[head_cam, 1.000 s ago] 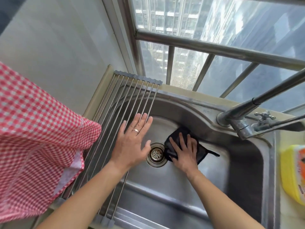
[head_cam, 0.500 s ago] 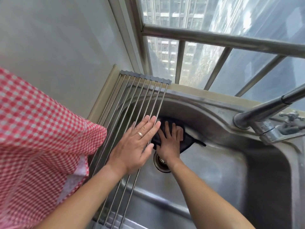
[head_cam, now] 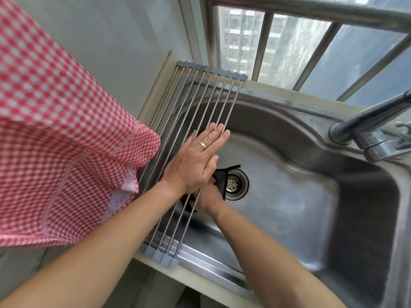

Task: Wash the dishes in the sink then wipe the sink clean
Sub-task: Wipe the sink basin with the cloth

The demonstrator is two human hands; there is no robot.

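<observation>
2 hands overlap above dark cloth.

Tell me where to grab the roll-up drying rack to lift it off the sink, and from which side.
Grip the grey end strips: the near one at the front rim and the far one by the window, one hand each, coming from above. The rack is loose rods joined only at those strips, so it would likely sag if lifted mid-span. The left hand rests flat on the rods.
</observation>
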